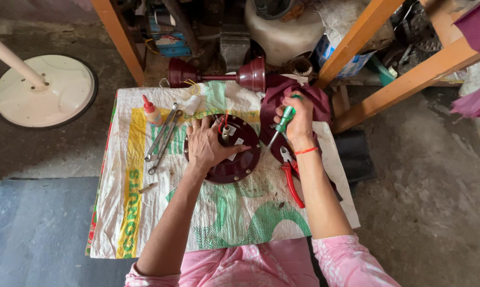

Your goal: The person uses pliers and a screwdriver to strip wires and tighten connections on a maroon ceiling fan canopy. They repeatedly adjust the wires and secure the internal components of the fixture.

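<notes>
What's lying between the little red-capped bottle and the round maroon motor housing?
In the head view, two metal wrenches lie between the bottle and the housing, on the woven sack.

L hand lies flat on the round dark red metal motor cover; R hand grips the green-handled screwdriver, tip pointing down by the cover's edge; red-handled pliers lie just beside; two silver wrenches & a small red-capped glue bottle sit on the white woven sack.
</notes>
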